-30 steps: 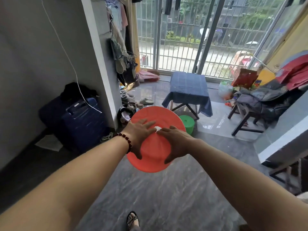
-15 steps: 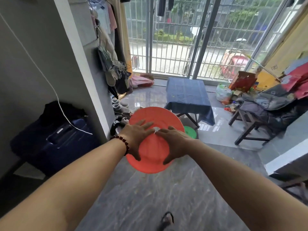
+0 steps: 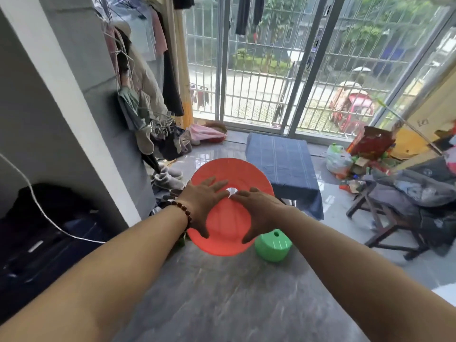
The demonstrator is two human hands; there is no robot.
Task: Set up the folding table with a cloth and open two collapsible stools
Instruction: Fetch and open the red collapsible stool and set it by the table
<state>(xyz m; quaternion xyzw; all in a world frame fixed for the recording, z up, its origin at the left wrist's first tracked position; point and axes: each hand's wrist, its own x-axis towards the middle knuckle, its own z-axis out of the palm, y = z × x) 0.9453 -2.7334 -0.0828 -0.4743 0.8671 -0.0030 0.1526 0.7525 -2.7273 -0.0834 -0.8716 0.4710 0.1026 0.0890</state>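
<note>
Flatly, left hand (image 3: 204,205), right hand (image 3: 262,209) on smooth round orange stool (image 3: 233,170).

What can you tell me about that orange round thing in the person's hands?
The orange stool looks like smooth plastic: a flat round disc with faint ridges and a small pale hole at its centre. It seems collapsed, tilted toward the camera above the grey floor. The left hand and right hand lie spread on its face, either side of the hole. A green stool shows by its lower right edge.
</note>
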